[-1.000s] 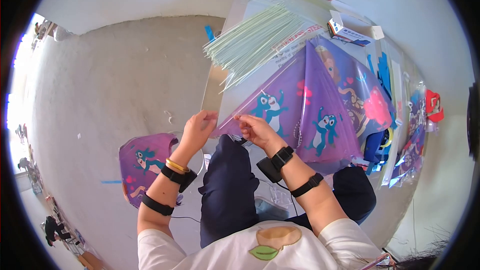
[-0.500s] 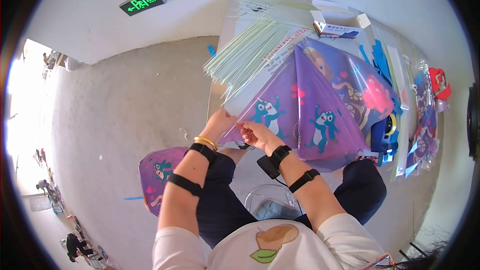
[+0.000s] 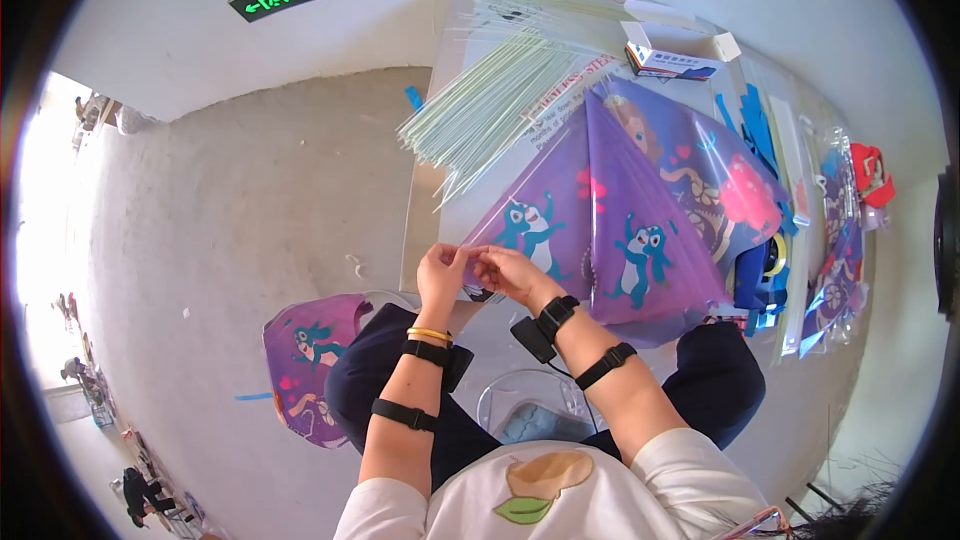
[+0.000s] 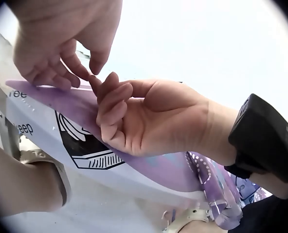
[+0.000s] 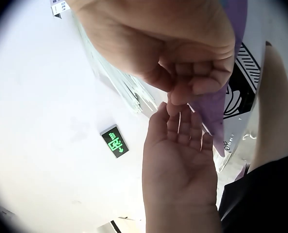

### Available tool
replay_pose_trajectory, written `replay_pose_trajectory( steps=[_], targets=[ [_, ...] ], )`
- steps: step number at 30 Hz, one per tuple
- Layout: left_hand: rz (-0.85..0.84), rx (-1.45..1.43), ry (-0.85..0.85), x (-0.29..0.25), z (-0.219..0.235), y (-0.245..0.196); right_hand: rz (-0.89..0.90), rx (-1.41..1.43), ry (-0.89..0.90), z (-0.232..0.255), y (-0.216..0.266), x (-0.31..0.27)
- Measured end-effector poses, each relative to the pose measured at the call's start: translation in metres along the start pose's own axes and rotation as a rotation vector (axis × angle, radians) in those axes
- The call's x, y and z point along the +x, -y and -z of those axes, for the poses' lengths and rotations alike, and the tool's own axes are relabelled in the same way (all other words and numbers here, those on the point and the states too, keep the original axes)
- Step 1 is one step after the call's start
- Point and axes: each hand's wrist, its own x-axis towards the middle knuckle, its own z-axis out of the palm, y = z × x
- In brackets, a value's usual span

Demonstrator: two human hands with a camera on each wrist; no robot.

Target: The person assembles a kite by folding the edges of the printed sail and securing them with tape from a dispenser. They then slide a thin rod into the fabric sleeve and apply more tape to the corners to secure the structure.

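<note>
A purple plastic kite [image 3: 560, 185] with cartoon prints lies over the table, its narrow corner towards the hands. My right hand [image 3: 508, 275] is at the edge near this corner, fingers curled, thumb and index together at the edge. My left hand [image 3: 438, 275] meets it there. In the left wrist view the left hand [image 4: 68, 43] comes from above, its thumb and index tips right at those of the right hand [image 4: 144, 116]. Seen from the right wrist, the left fingers [image 5: 183, 124] reach up beneath the right hand's curled fingers [image 5: 202, 75]. What lies between the fingertips is hidden.
A bundle of thin pale rods [image 3: 490, 105] lies on the printed table board [image 3: 450, 225]. Behind it stands an opened box [image 3: 672, 55]. Blue strips [image 3: 760, 130] and a yellow tape roll [image 3: 775, 255] are at the right. Another purple sheet [image 3: 310, 365] hangs at lower left.
My left hand has moved right and slightly down, from apart to meeting the right hand's fingertips. The right hand stays at the kite's edge. The head view has shifted.
</note>
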Motion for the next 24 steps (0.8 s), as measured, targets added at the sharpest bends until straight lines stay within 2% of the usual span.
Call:
replay_pose_trajectory(
  steps=[4, 8, 10, 12, 13, 15, 16, 18, 19, 21, 22, 24],
  targets=[
    [0.092, -0.116, 0.018, 0.003, -0.001, 0.006, -0.007, -0.023, 0.024, 0.003, 0.0, 0.0],
    [0.077, -0.178, -0.01, 0.002, -0.002, 0.004, -0.018, -0.053, 0.014, 0.001, 0.002, 0.0],
    [0.065, -0.091, -0.03, -0.001, -0.001, 0.001, -0.032, -0.082, -0.022, -0.002, 0.005, 0.0],
    [0.038, -0.04, -0.049, -0.005, -0.001, -0.003, -0.026, -0.26, -0.072, -0.004, 0.009, -0.001],
    [0.007, 0.013, -0.069, -0.006, -0.001, -0.004, -0.028, -0.263, -0.074, -0.006, 0.013, -0.003],
    [0.015, 0.018, -0.078, -0.006, -0.001, -0.005, 0.041, -0.633, -0.163, -0.006, 0.023, -0.013],
    [0.017, 0.031, -0.089, -0.006, -0.001, -0.004, 0.038, -0.636, -0.167, -0.004, 0.026, -0.019],
    [0.04, -0.002, -0.073, -0.004, -0.001, -0.001, 0.319, -1.014, -0.275, 0.001, 0.037, -0.03],
    [0.063, -0.028, -0.057, -0.003, -0.002, 0.001, 0.318, -1.017, -0.274, 0.007, 0.042, -0.031],
    [0.046, -0.024, -0.064, -0.003, -0.002, 0.002, 0.827, -1.357, -0.576, 0.021, 0.057, -0.029],
    [0.027, -0.016, -0.069, -0.003, -0.002, 0.002, 0.826, -1.359, -0.576, 0.026, 0.064, -0.027],
    [0.028, -0.039, -0.06, -0.004, -0.001, -0.002, 1.061, -1.527, -0.514, 0.036, 0.078, -0.023]
  ],
)
